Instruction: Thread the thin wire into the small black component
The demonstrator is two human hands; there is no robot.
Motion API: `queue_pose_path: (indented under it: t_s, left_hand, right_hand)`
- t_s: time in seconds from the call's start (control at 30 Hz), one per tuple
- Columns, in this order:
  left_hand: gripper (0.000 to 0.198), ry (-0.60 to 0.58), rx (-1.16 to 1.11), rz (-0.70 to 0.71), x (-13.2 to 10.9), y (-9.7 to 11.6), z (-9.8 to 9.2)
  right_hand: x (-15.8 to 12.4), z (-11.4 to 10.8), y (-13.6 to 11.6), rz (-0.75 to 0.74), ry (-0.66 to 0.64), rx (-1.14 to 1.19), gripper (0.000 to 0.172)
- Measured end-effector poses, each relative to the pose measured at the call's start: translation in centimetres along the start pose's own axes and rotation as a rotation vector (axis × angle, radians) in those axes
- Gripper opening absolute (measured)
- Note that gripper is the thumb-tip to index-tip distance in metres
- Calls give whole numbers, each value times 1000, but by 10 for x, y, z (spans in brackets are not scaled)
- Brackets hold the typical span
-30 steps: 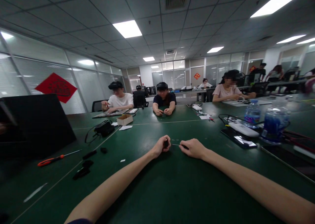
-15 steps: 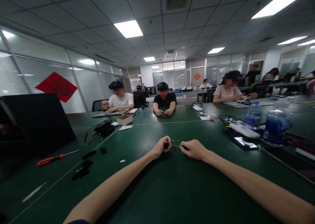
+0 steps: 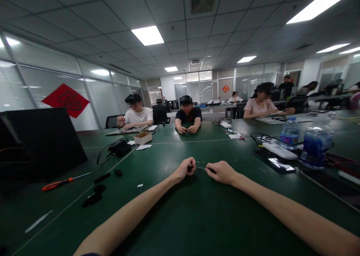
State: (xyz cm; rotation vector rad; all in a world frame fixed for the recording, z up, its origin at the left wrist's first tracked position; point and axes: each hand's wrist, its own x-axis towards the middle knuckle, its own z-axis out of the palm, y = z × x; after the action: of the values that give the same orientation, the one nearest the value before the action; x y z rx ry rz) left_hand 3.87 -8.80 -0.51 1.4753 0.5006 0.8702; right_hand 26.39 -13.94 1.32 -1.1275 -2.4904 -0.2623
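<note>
1. Left hand (image 3: 185, 169): closed in a fist, held over the near-middle of the green tabletop (image 3: 197, 220). The end of a thin metal strand (image 3: 201, 168) enters the fist on the thumb side. Whether the hand's contact with the tabletop is direct cannot be determined.
2. Right hand (image 3: 222, 172): closed, fingers pinching a small dark piece (image 3: 212, 170) at the strand's other end. Exact form of the piece cannot be determined.
3. Strand location: spanning the short gap between both hands, roughly level, just above the tabletop.
4. Toward the left edge: a screwdriver with an orange handle (image 3: 62, 183), small black parts (image 3: 101, 177), and a white paper scrap (image 3: 140, 185).
5. Farther along that side: a black pouch with cable (image 3: 119, 148) and a cardboard box (image 3: 143, 138), beside a tilted black panel (image 3: 36, 141).
6. Toward the right edge: a smartphone (image 3: 274, 162) under a white device (image 3: 279, 151), a water bottle (image 3: 289, 132), and a clear vessel with blue contents (image 3: 316, 145).
7. Across the table: three seated co-workers (image 3: 187, 115) wearing head-mounted devices, hands at their own work, well apart from items 1 to 3.
</note>
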Motion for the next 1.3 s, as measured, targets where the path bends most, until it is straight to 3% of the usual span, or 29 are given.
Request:
queue_pose_path:
  t_s: [0.53, 0.97, 1.3]
  left_hand:
    - [13, 67, 117, 57, -3, 5, 7]
    - [42, 86, 408, 90, -8, 18, 18]
    - [43, 66, 365, 64, -9, 17, 13]
  right_hand:
    - [0, 3, 1, -7, 4, -17, 33]
    - [0, 1, 0, 4, 4, -37, 32]
    - [1, 1, 0, 48, 15, -32, 33]
